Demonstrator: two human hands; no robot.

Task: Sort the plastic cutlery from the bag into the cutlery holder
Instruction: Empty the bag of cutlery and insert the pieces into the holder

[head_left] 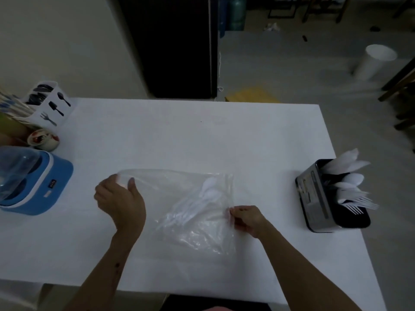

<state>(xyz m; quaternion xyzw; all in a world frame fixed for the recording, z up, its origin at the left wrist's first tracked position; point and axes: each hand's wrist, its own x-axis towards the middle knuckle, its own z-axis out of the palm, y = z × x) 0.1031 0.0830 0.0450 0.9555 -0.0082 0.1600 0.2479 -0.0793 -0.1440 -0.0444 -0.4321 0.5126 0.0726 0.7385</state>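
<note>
A clear plastic bag (193, 234) lies flat on the white table (202, 135), with several white plastic spoons (202, 198) inside it. My left hand (119, 198) grips the bag's far left corner, thumb over the edge. My right hand (246, 218) pinches the bag's right edge between its fingertips. The cutlery holder (314, 198), a dark metal box, stands near the table's right edge; white plastic spoons (345, 169) and forks (361, 204) stick out of its top.
At the table's left stand a blue appliance with a clear lid (33, 182), a patterned cup (42, 139) and a white holder with cutlery pictures (49, 106). A white bin (375, 61) stands on the floor beyond. A dark cabinet (177, 46) rises behind the table.
</note>
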